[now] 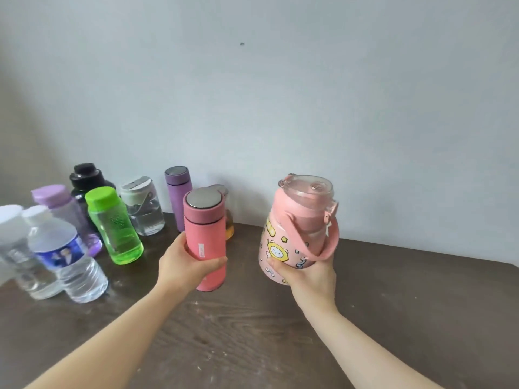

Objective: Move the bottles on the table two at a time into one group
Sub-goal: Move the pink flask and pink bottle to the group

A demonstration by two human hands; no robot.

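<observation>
My left hand (184,266) grips a coral-pink flask with a steel lid (206,234), held upright just above the table at centre. My right hand (309,276) holds a wide pink cartoon-printed jug with a strap handle (300,228) from below, tilted slightly left and lifted off the table. To the left stands a group of bottles: a green bottle (113,224), a purple flask (179,197), a clear jug with a grey lid (143,209), a black-capped bottle (85,178), a lilac-capped bottle (67,209) and two clear water bottles (67,254).
The dark wooden table (252,327) runs to a pale wall behind. A small bottle with amber liquid (229,226) stands half hidden behind the coral flask. The table's right edge lies near the frame's right side.
</observation>
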